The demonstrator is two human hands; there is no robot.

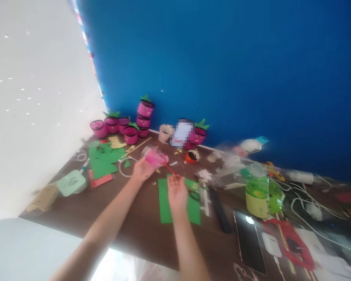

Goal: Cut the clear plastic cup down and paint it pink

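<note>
My left hand (pixel 143 170) is wrapped round a small clear cup (pixel 155 157), tilted on its side and coloured pink over part of its wall. In my right hand (pixel 177 193), palm turned up, is a thin red brush (pixel 172 170) held by the fingers. Its far end meets the cup at the rim; the tip itself is blurred. Beneath my right hand lies a sheet of green paper (pixel 165 210), with dark-handled scissors (pixel 194 194) on it. Just beyond the hands stands a small orange pot (pixel 192 157) with dark contents.
Pink cups with black rims and green leaves (pixel 130 134) stand along the blue wall, some stacked. Cut green paper (pixel 102 166) and a white ring (pixel 123 168) lie left. Right are a green plastic bottle piece (pixel 256 197), a phone (pixel 249 242) and cables (pixel 302 199).
</note>
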